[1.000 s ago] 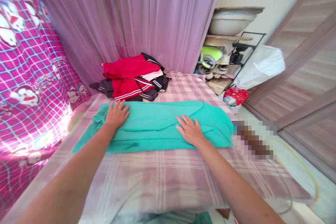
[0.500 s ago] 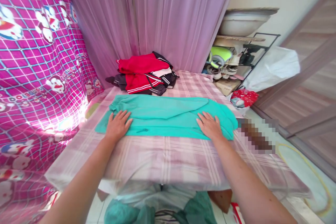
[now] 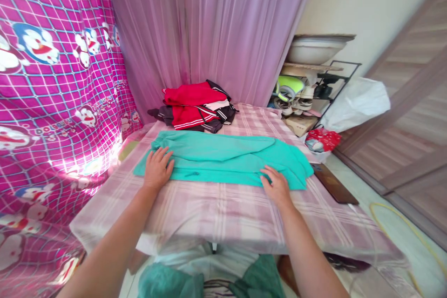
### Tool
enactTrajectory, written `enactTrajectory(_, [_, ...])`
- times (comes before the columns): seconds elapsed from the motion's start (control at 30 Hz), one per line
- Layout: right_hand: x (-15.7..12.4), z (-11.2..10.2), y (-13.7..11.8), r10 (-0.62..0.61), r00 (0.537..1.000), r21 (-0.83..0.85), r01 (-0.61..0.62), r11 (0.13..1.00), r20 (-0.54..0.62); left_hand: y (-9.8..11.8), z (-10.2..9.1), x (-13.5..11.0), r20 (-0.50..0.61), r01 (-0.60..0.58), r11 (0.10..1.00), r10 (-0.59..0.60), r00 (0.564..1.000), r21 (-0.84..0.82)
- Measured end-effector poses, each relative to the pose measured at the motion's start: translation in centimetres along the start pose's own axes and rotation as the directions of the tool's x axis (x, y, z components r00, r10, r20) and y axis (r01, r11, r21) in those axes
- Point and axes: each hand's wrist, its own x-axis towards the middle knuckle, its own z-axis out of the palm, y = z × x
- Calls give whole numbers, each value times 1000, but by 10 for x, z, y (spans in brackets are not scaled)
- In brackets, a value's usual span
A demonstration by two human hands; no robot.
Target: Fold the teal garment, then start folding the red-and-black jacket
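Note:
A turquoise garment [image 3: 216, 151], folded into a long flat strip, lies across the table. A small drawstring or zip-like detail [image 3: 191, 174] shows near its front edge. My left hand [image 3: 158, 167] rests on the garment's left end with its fingers stretched out, palm down. Near the front edge, toward the right end, my right hand [image 3: 277, 186] touches the cloth with bent fingertips, and a small gap shows between thumb and forefinger. Neither hand lifts any cloth.
Behind the garment lies a heap of red and dark clothes [image 3: 195, 107]. A checked cloth [image 3: 216, 214] covers the table. At its right edge lies a phone [image 3: 334, 184] with a cable. A pink patterned curtain [image 3: 70, 102] hangs at left; a shoe rack [image 3: 307, 98] stands back right.
My right hand has drawn back slightly toward the garment's front edge, its fingers now more bent. My left hand stays on the left end. The camera view has shifted a little.

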Motion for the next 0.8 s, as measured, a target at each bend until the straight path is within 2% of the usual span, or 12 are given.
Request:
enactTrajectory(0.1, [-8,-7,26,-118,993,126,119,985,-13,-10,-7,-12,55,-110,988,117,992,-112])
enactTrajectory(0.17, [-14,-12,39,-138,990,134,139,981,-21,-20,-11,-21,123,-148,973,171,978,-180])
enactTrajectory(0.27, [-20,-18,48,-127,991,123,132,984,-47,-35,-14,-29,191,-154,966,194,962,-208])
enactTrajectory(0.4, [-18,-21,48,-141,986,124,152,981,-88,-45,-13,-30,252,-132,968,185,950,-212])
enactTrajectory(0.57, [-18,-21,47,-139,977,129,161,979,-162,-42,-13,-29,213,-162,970,199,957,-180])
enactTrajectory(0.67, [-19,-20,47,-130,981,92,144,985,-143,-39,-15,-30,174,-163,973,191,966,-164])
enactTrajectory(0.8, [-20,-18,47,-117,985,57,125,991,-126,-37,-17,-31,179,-152,971,186,966,-187])
